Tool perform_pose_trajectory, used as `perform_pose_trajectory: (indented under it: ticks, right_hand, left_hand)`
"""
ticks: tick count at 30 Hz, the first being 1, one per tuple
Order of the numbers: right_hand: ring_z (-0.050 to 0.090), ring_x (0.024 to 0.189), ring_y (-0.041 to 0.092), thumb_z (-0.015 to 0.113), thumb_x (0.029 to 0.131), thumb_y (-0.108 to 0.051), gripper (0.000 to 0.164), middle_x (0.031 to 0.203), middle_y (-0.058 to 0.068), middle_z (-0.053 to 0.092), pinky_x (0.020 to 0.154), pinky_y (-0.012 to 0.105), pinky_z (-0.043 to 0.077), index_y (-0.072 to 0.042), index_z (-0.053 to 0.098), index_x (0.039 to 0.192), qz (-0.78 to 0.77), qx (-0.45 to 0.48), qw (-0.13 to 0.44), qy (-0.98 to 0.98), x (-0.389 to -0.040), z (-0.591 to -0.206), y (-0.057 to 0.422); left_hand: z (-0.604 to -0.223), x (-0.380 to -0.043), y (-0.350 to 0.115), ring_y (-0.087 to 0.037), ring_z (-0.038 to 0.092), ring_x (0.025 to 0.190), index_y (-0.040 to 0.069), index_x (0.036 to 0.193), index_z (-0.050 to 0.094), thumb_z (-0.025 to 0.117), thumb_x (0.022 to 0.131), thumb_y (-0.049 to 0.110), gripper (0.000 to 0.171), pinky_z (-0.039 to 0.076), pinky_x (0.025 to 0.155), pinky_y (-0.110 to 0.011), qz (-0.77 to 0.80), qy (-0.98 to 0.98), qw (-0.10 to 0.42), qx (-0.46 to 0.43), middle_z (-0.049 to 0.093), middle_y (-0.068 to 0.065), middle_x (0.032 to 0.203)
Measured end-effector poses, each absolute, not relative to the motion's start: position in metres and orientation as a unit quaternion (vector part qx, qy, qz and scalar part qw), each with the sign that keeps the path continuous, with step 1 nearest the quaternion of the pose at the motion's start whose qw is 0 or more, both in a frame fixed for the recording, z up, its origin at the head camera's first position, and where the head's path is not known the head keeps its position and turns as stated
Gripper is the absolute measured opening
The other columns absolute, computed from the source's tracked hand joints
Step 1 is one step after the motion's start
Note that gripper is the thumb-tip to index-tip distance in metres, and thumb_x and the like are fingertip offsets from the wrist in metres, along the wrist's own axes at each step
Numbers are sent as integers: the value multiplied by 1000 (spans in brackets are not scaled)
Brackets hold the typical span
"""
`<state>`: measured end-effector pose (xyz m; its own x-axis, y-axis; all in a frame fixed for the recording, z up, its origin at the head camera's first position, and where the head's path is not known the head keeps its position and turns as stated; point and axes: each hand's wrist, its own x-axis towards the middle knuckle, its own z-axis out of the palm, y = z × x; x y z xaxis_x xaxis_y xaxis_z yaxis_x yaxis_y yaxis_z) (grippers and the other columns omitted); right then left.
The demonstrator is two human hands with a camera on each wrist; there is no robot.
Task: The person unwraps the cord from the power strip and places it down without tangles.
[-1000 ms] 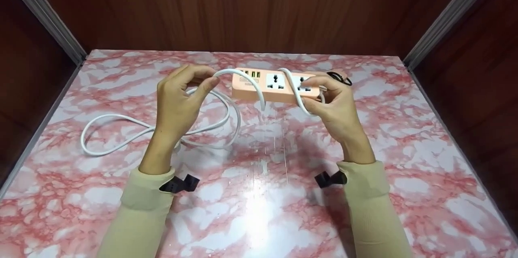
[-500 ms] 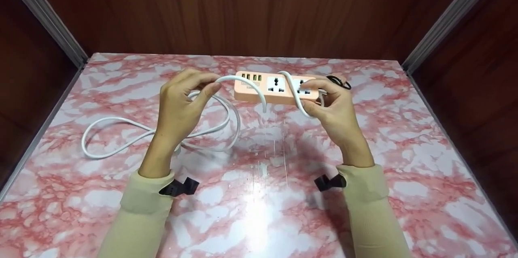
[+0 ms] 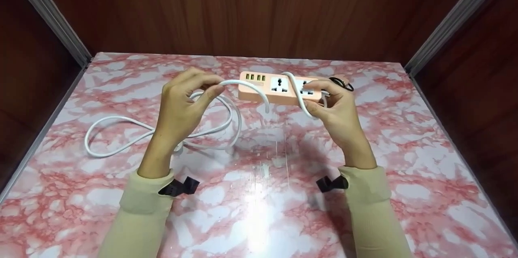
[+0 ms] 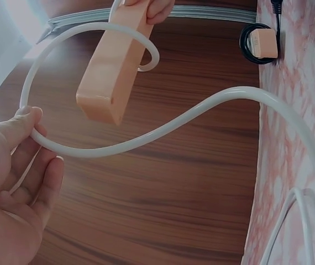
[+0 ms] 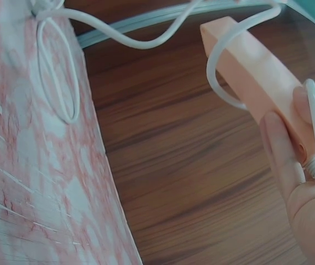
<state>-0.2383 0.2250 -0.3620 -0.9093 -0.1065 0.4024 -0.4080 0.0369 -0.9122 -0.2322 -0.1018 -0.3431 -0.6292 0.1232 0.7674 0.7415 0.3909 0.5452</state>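
Observation:
A peach power strip [image 3: 259,95] with white sockets and several USB ports is held up above the table. My right hand [image 3: 338,114] grips its right end; the right wrist view shows fingers [image 5: 282,149] along its side, near where the cord leaves it. The white cord [image 3: 247,84] crosses the strip's face once, passing round its body. Its free length arcs to my left hand [image 3: 184,102], which pinches it between thumb and fingertips, also seen in the left wrist view [image 4: 22,165]. From there the cord drops to the table in loose loops.
Loops of cord [image 3: 104,117] lie on the left of the pink marbled table [image 3: 404,209]. Behind the right hand sits a coiled black cable [image 3: 344,84] with a peach block [image 4: 265,43]. Dark wood panels [image 3: 259,11] enclose the back and sides.
The strip and both hands have shifted slightly to the right in the head view. The grips and the single turn of cord round the strip stay the same.

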Motion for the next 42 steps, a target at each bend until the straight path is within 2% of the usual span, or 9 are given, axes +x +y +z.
perform_pose_trajectory:
  ticks: [7, 13, 19, 27, 36, 42]
  right_hand:
    - [53, 74, 16, 74, 80, 8, 31, 119, 13, 59, 59, 23, 48, 1, 69, 110, 673, 172, 123, -709, -240, -362, 225]
    - [53, 74, 16, 74, 80, 9, 30, 113, 15, 60, 59, 22, 47, 3, 69, 109, 686, 170, 133, -695, -241, -363, 224]
    - [55, 73, 17, 76, 80, 6, 30, 113, 15, 60, 57, 23, 47, 1, 69, 109, 680, 169, 133, -701, -241, -363, 224]
    - [54, 74, 17, 76, 81, 4, 30, 116, 17, 58, 60, 24, 48, 4, 68, 110, 684, 183, 137, -693, -239, -361, 225]
    - [59, 72, 16, 78, 79, 3, 32, 112, 17, 59, 58, 23, 49, 5, 67, 109, 688, 176, 143, -689, -238, -360, 224]
    - [59, 75, 16, 77, 80, 4, 32, 114, 18, 59, 59, 23, 49, 7, 66, 109, 705, 180, 145, -671, -238, -359, 224]
  left_hand:
    - [-337, -226, -105, -5, 62, 87, 18, 100, 76, 71, 89, 27, 14, 48, 76, -25, -454, -778, 301, -313, 70, 15, 92]
    - [-336, -223, -109, -7, 62, 91, 19, 101, 75, 71, 90, 26, 13, 48, 83, -28, -437, -787, 246, -359, 69, 16, 94]
    - [-336, -219, -109, -6, 63, 89, 25, 101, 74, 71, 91, 25, 11, 50, 81, -29, -450, -784, 185, -386, 68, 18, 93]
    - [-338, -219, -109, -3, 64, 85, 26, 100, 75, 69, 91, 31, 12, 51, 80, -31, -430, -802, 133, -392, 69, 19, 92]
    - [-342, -222, -112, -2, 64, 88, 25, 100, 74, 67, 93, 33, 13, 51, 81, -31, -406, -816, 80, -404, 69, 18, 91]
    - [-344, -223, -113, -1, 63, 90, 29, 100, 72, 66, 93, 39, 13, 50, 83, -33, -396, -829, 55, -391, 68, 20, 92]
